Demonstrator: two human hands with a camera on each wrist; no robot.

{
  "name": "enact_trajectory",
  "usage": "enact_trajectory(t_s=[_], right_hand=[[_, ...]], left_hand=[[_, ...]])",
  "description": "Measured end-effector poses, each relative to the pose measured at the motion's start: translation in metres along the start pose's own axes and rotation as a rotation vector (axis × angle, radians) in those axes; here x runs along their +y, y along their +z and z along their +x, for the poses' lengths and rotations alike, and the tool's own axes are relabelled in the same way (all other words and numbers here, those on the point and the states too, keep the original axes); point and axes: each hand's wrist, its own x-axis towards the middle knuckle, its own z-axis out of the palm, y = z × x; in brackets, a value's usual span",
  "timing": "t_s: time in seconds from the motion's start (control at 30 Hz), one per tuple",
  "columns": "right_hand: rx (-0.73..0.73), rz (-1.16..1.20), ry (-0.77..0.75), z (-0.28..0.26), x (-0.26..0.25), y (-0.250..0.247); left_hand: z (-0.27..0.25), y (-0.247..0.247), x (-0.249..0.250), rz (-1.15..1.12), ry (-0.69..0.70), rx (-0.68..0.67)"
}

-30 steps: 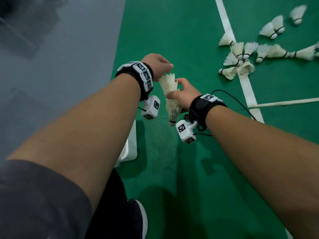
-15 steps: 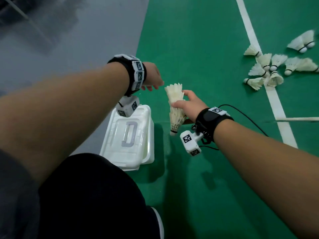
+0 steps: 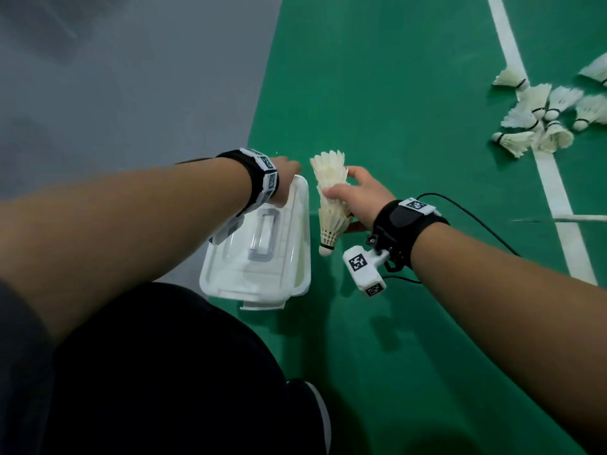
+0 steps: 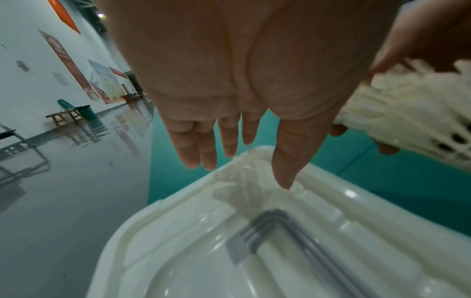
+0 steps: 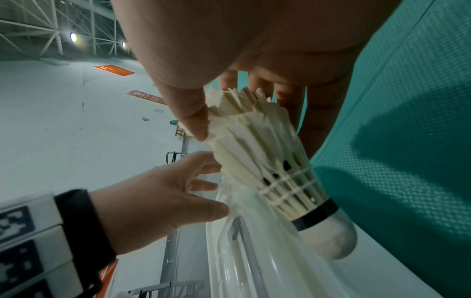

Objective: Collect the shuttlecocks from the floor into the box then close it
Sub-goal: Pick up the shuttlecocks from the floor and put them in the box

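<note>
A white plastic box with a grey handle on its lid sits on the floor by my knee. My left hand is over the box's far edge with straight fingers, holding nothing; the thumb tip is at the lid. My right hand grips a nested stack of white shuttlecocks, cork end down, just right of the box. In the right wrist view my thumb and fingers pinch the feathers of the stack, close to the left hand.
Several loose shuttlecocks lie on the green court at the far right, across a white line. Grey floor spreads to the left of the box. My dark-clothed knee fills the lower left.
My left hand has let go of the stack and dropped left onto the box's far edge. The right hand keeps the stack and has lowered it beside the box.
</note>
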Motion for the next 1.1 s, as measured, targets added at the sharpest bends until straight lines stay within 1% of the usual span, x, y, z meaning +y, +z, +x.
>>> enact_trajectory(t_s=[0.1,0.23,0.43,0.53,0.63,0.73,0.83,0.93,1.1], right_hand=[[-0.008,0.020,0.009,0.002,-0.001,0.006],[-0.003,0.008,-0.003,0.004,0.000,0.012],[0.005,0.012,0.012,0.003,0.006,0.015],[0.006,-0.003,0.030,0.003,0.008,0.017],[-0.022,0.015,0.051,-0.002,0.004,0.019],[-0.045,-0.041,0.043,-0.005,0.000,0.025],[-0.073,-0.087,0.026,-0.007,-0.004,0.039],[-0.100,-0.125,-0.006,-0.011,-0.007,0.056],[-0.125,-0.284,-0.056,-0.011,-0.007,0.092]], left_hand=[[0.005,0.009,-0.004,0.034,-0.023,-0.038],[0.013,0.013,-0.007,0.147,-0.014,-0.036],[0.005,0.002,0.000,0.081,-0.061,-0.028],[0.002,0.006,-0.002,0.094,-0.028,-0.047],[-0.002,0.004,-0.004,0.090,-0.023,-0.085],[-0.006,0.002,-0.011,0.070,-0.061,-0.107],[-0.011,0.005,-0.030,0.058,-0.072,-0.103],[-0.018,0.012,-0.050,0.102,-0.072,-0.113],[-0.026,0.026,-0.069,0.116,-0.109,-0.123]])
